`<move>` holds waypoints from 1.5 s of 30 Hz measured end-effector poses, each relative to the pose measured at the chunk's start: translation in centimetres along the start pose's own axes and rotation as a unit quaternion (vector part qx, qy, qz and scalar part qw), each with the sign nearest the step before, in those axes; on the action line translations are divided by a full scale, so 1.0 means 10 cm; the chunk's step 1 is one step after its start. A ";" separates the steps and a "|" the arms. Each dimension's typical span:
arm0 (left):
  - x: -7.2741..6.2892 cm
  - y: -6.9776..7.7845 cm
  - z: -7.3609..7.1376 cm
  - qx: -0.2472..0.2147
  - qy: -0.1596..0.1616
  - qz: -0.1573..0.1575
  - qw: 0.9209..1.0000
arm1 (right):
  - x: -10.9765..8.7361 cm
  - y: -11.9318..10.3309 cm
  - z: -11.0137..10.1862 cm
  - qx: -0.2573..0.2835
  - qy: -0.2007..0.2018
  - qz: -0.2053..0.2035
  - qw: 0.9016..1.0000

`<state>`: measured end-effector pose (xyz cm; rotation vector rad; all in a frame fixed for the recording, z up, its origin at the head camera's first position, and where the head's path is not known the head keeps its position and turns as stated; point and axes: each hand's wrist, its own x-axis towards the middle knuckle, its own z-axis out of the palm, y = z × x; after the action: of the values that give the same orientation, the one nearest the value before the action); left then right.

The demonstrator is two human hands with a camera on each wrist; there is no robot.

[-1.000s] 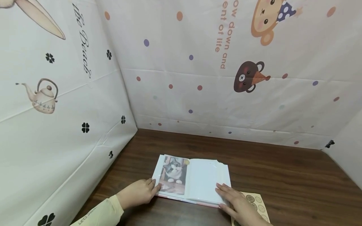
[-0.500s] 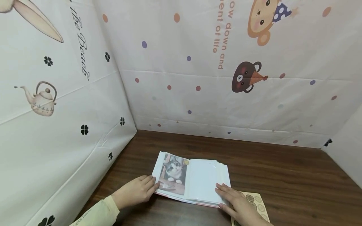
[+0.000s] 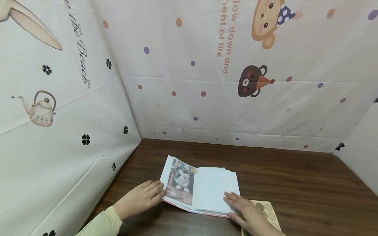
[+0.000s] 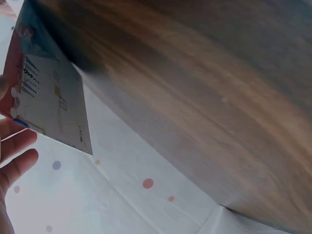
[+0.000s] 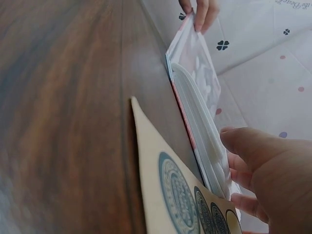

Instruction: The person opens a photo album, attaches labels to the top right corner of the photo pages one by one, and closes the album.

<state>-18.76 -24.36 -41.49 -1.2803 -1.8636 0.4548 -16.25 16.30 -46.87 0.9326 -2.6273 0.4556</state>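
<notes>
A photo album (image 3: 211,186) lies spread on the table, its left side tilted up. A cat photo (image 3: 180,182) fills the left page, with a small gold round sticker (image 3: 193,170) at its top right corner; the right page is blank white. My left hand (image 3: 140,198) pinches the left cover's outer edge, thumb on the page side. In the left wrist view the cover's printed outside (image 4: 53,97) stands up off the table. My right hand (image 3: 249,213) rests on the right page's lower corner, fingers extended. Partly beneath that hand is a tan sheet of round seal stickers (image 3: 271,214).
The dark wood table (image 3: 283,177) runs back to a white printed cloth wall (image 3: 165,108). Another cloth wall (image 3: 68,157) borders the left side, close to my left forearm.
My left hand has raised the album's left cover and page from nearly flat to a tilt. My right hand stays in place on the right page.
</notes>
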 end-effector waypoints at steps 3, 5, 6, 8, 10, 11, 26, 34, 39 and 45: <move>0.04 0.00 -0.01 -0.009 0.013 -0.017 1.000 | 0.01 0.01 0.00 0.001 -0.006 0.001 1.000; 0.06 -0.01 -0.01 -0.024 0.018 -0.033 0.999 | 0.00 0.00 -0.01 0.002 -0.007 0.001 1.000; 0.07 -0.01 -0.01 -0.034 0.020 -0.043 0.998 | 0.00 0.00 -0.01 0.003 -0.006 0.002 1.000; 0.10 -0.01 -0.01 -0.060 0.025 -0.063 0.996 | 0.00 -0.01 -0.01 0.004 -0.005 0.004 1.000; 0.12 -0.01 0.00 -0.089 0.032 -0.083 0.992 | 0.00 -0.01 -0.02 0.005 -0.007 0.006 1.000; 0.14 -0.01 0.00 -0.103 0.036 -0.093 0.990 | -0.01 -0.01 -0.02 0.006 -0.009 0.007 1.000; 0.39 0.07 -0.01 -0.255 0.042 -0.206 0.944 | -0.01 0.01 -0.01 0.005 0.003 -0.006 1.000; 0.52 0.17 0.03 -0.255 0.064 -0.217 0.940 | -0.02 0.01 -0.02 0.006 -0.006 0.000 1.000; 0.60 0.23 0.06 -0.261 0.078 -0.224 0.936 | -0.03 -0.01 -0.01 -0.002 0.007 -0.006 1.000; 0.66 0.31 0.07 -0.261 0.081 -0.235 0.933 | -0.02 -0.02 -0.02 0.007 0.001 -0.007 1.000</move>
<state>-18.49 -17.06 -41.24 -1.0893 -2.1322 -0.4168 -15.92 16.40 -46.71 0.9527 -2.6172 0.4713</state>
